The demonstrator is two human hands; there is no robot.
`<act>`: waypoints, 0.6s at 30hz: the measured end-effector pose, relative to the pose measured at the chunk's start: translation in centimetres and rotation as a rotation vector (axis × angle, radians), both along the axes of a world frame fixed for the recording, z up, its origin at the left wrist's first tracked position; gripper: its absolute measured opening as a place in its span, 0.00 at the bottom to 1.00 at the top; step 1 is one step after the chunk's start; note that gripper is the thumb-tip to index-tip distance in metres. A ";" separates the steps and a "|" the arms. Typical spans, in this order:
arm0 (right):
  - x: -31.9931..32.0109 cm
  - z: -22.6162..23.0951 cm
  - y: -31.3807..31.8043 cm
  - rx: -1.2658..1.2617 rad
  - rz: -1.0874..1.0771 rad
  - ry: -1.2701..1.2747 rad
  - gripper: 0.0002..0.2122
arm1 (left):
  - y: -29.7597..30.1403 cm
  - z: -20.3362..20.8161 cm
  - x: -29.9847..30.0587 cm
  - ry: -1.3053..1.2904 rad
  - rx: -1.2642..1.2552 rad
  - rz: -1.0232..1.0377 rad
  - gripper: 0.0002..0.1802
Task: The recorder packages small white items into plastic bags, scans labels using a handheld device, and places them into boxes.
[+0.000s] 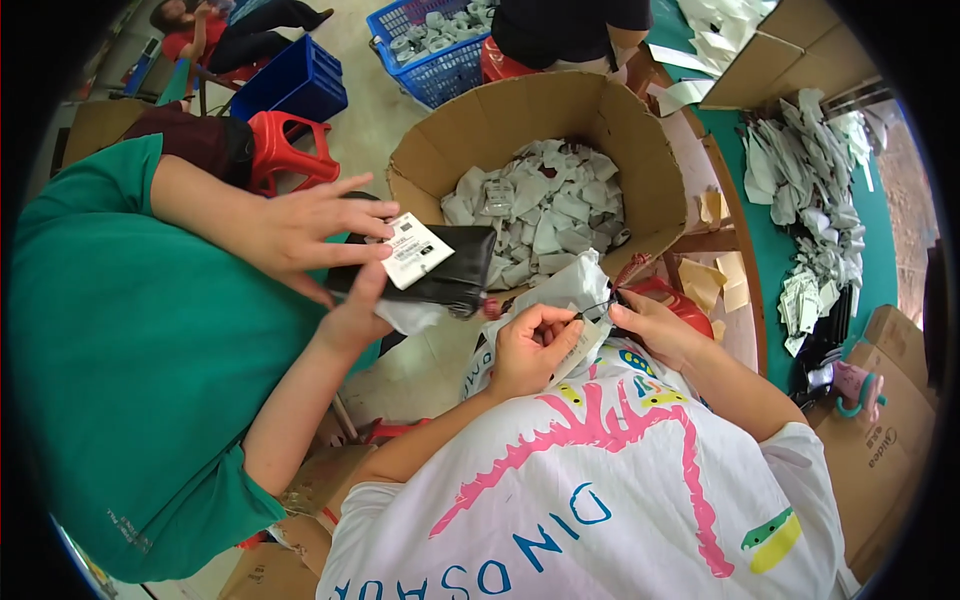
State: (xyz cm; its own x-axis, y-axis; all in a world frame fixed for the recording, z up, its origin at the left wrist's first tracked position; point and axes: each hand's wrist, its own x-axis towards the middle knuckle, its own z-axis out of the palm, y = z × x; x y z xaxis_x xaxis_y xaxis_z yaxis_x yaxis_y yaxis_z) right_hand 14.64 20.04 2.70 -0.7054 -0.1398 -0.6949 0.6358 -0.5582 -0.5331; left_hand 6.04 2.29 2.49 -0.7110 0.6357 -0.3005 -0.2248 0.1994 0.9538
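In front of my chest, my left hand point(537, 348) pinches a thin black cord point(597, 306) between thumb and fingertips. A pale hang tag point(580, 350) lies beside those fingers. My right hand point(655, 325) grips the other side of the cord, close to a dark red tassel-like piece point(630, 268). Below and behind the hands sits a white paper-wrapped bundle point(570, 285); what is inside it is hidden. To my left, a co-worker in a green shirt point(150, 380) holds a black plastic package point(465, 265) with a white label point(417, 250).
A large open cardboard box point(420, 140) full of grey-white wrapped pieces point(545, 210) stands just ahead. At right, a green tabletop point(870, 250) carries a pile of tags point(800, 170). Red stools point(290, 150), a blue crate point(430, 80) and a blue bin point(300, 85) stand beyond.
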 end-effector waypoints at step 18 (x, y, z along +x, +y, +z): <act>-2.0 -0.2 -1.7 0.237 -0.278 -0.037 0.25 | 1.0 0.8 -1.2 0.297 -0.017 -0.061 0.13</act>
State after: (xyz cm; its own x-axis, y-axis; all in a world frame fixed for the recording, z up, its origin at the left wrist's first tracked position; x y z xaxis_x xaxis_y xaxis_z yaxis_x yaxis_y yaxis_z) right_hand 12.60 18.36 2.47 -0.6674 0.2218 -0.7109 0.4983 -0.5764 -0.6477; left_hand 4.83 3.29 3.32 -0.7299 0.6769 -0.0955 0.0768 0.2201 0.9725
